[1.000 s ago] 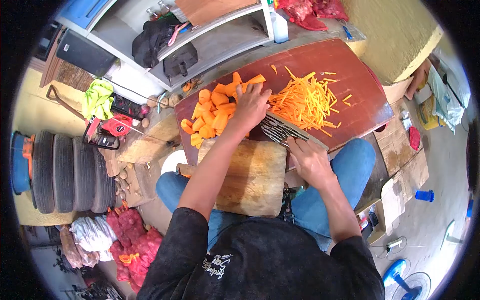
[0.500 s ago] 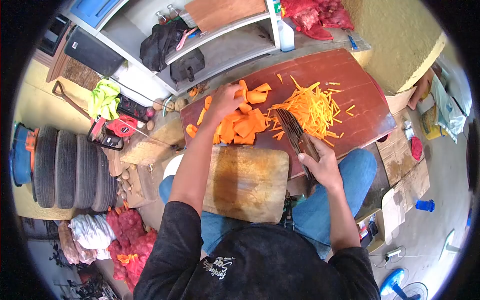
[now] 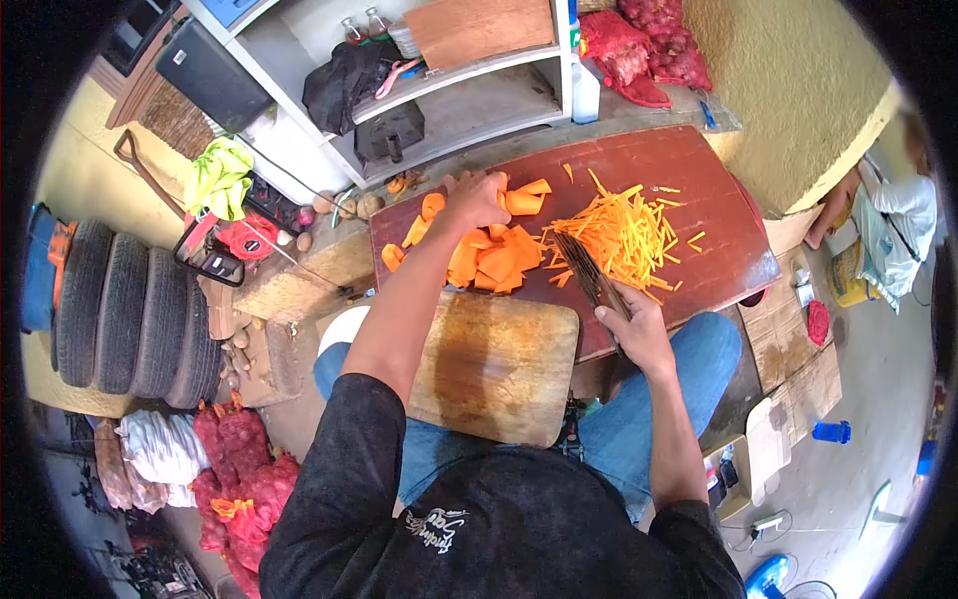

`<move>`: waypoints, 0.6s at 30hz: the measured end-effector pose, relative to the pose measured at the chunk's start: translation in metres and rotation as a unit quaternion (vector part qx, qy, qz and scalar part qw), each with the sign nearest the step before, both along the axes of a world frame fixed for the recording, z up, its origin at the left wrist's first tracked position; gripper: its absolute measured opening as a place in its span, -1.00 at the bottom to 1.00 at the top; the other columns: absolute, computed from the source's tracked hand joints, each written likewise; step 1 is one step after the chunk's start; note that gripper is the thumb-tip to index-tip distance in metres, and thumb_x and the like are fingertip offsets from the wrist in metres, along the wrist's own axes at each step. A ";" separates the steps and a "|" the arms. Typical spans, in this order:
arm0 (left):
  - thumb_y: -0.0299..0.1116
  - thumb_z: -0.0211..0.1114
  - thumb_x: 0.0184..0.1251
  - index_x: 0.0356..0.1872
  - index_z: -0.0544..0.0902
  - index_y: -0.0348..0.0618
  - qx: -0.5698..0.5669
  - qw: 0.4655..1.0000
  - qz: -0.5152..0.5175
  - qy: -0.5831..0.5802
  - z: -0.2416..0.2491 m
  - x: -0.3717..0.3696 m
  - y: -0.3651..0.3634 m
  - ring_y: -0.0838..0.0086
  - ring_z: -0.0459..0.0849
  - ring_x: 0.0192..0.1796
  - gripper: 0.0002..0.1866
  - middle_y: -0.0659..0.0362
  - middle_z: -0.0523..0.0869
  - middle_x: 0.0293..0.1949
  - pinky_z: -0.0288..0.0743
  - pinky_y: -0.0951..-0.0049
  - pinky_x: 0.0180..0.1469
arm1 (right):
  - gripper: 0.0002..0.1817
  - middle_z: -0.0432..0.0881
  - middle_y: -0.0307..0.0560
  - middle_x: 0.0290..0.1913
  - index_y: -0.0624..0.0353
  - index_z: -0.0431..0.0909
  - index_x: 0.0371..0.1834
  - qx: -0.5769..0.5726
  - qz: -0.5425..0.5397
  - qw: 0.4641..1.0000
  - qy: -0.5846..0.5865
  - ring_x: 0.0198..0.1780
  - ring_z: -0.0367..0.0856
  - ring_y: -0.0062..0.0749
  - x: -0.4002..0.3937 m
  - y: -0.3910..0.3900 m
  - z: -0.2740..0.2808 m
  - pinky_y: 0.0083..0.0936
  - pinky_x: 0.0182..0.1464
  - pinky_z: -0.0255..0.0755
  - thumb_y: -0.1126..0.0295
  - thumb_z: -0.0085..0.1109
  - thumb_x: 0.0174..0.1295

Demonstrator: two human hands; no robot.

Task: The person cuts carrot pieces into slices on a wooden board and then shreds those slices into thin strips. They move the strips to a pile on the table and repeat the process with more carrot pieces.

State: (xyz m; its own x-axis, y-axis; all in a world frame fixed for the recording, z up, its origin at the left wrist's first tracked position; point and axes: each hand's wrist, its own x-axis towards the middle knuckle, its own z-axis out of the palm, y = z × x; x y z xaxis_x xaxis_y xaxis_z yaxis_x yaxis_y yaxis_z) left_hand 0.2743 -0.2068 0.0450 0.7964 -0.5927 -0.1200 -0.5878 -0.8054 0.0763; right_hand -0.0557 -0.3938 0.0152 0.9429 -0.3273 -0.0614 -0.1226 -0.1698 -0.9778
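Note:
On the red-brown table lie orange carrot chunks and slices, with a heap of thin carrot strips to their right. My left hand is closed around a carrot piece at the back of the chunks, its fingertips partly hidden. A cleaver-like knife with a dark blade is gripped in my right hand. Its blade touches the left edge of the strips. A worn wooden cutting board rests across my lap, bare and below both hands.
Behind the table stands a grey shelf. Tires and red net sacks are at the left. A yellowish wall block rises at the back right, and a person in light clothing sits at the far right.
The view has shifted slightly, lowering the table in the frame. My left hand has closed more around a piece among the chunks. The knife stays in my right hand beside the strips.

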 end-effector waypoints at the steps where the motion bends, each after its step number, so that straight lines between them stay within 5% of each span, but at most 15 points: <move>1: -0.01 0.69 0.00 0.31 0.73 0.09 0.003 1.000 -0.002 -0.003 -0.003 0.001 0.001 -0.02 0.60 0.49 -0.25 0.04 0.79 0.30 0.23 -0.36 0.51 | -0.45 0.84 -0.02 0.18 0.43 0.64 0.45 0.003 0.000 1.000 -0.003 0.20 0.72 -0.47 0.001 0.000 0.000 -0.41 0.34 0.56 0.52 0.45 0.41; 10: -0.19 0.69 0.09 0.37 0.61 -0.11 -0.086 0.994 -0.070 0.019 -0.018 -0.006 0.011 -0.09 0.73 0.37 -0.24 -0.02 0.86 0.15 0.26 -0.50 0.54 | -0.44 0.87 0.02 0.19 0.42 0.65 0.46 -0.014 -0.005 1.000 0.019 0.19 0.76 -0.46 0.007 0.001 0.000 -0.38 0.35 0.59 0.51 0.47 0.40; 16: -0.25 0.70 0.05 0.35 0.66 -0.14 -0.206 0.974 -0.076 -0.059 -0.020 -0.018 0.031 -0.12 0.76 0.29 -0.24 -0.03 0.87 0.16 0.32 -0.35 0.53 | -0.45 0.86 -0.01 0.18 0.44 0.64 0.46 -0.003 -0.007 1.000 0.020 0.19 0.76 -0.45 0.008 -0.002 -0.006 -0.40 0.31 0.60 0.53 0.46 0.41; 18: -0.27 0.67 0.10 0.30 0.70 -0.17 -0.261 0.957 -0.067 -0.106 -0.010 -0.034 0.046 -0.05 0.79 0.25 -0.33 -0.06 0.87 0.14 0.42 -0.14 0.44 | -0.45 0.85 -0.03 0.15 0.44 0.63 0.47 0.006 -0.007 1.000 0.014 0.12 0.76 -0.48 0.008 -0.002 -0.008 -0.44 0.20 0.63 0.53 0.45 0.42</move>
